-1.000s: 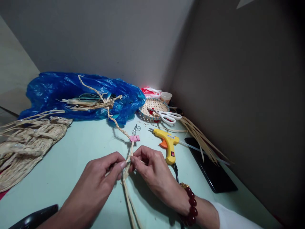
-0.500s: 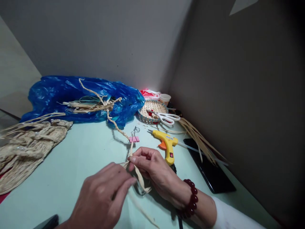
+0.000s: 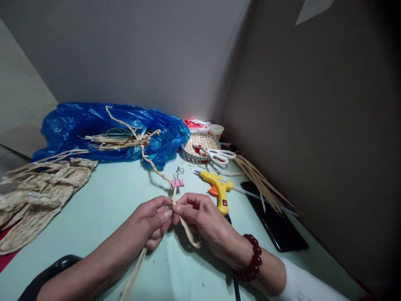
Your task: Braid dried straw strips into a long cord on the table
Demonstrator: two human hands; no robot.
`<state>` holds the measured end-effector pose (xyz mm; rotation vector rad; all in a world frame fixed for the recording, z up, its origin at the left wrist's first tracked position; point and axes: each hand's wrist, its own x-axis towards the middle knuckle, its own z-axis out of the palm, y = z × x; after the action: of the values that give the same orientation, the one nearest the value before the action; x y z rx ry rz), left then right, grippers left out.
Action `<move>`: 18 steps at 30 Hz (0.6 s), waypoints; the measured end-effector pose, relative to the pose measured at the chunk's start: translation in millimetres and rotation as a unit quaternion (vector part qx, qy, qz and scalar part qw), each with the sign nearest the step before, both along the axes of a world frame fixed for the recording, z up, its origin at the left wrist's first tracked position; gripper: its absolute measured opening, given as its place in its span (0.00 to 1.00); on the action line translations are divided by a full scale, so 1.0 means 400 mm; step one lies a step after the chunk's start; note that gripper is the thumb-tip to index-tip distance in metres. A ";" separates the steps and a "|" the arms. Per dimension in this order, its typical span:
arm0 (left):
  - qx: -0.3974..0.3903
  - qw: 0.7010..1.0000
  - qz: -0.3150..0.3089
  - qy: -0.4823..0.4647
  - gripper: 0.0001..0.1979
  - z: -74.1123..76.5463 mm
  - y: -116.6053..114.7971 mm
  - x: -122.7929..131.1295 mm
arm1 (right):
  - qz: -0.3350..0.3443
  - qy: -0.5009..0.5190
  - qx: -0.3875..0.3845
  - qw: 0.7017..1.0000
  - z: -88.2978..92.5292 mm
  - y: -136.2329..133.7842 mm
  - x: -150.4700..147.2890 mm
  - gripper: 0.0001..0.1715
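A pale raffia braid [image 3: 156,170] runs from the blue bag toward me and passes through a pink binder clip [image 3: 177,183] on the table. Just below the clip, my right hand [image 3: 200,217] pinches the braid's near end between thumb and fingers. A loose raffia strip [image 3: 190,237] curls down beneath that hand. My left hand [image 3: 153,221] is closed at the same spot, fingertips almost touching the right ones, pinching raffia strands. More strands [image 3: 136,267] hang from under the left palm toward the table's front. The exact crossing of strands is hidden by the fingers.
Right of my hands lies a yellow glue gun [image 3: 222,188], with a black phone [image 3: 275,221] beyond. White-handled scissors [image 3: 219,156] rest on a woven basket [image 3: 191,155]. A blue plastic bag [image 3: 72,125] lies behind; woven raffia pieces [image 3: 50,196] sit at left.
My left hand has moved up and right, closing beside my right hand. The strands it holds now trail down to the left. My right hand keeps its pinch in nearly the same place.
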<state>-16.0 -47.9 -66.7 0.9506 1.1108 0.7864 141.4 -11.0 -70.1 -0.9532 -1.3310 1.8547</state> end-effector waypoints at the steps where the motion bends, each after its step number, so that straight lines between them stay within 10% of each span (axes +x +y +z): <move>1: 0.004 1.000 0.007 0.012 0.11 -0.001 0.000 0.001 | 0.002 -0.013 0.013 1.000 0.001 0.000 0.000 0.15; 7: 0.038 0.997 0.031 0.061 0.13 -0.021 0.011 0.011 | 0.012 -0.149 0.175 0.973 -0.002 -0.010 0.007 0.10; 18: 0.116 0.971 0.033 0.208 0.11 -0.027 0.010 0.014 | 0.065 -0.445 0.429 0.784 0.026 -0.038 0.035 0.12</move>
<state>-10.4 -43.9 -77.5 1.3217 1.4403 0.8035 155.2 -26.2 -59.6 -1.2327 -2.5155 0.5679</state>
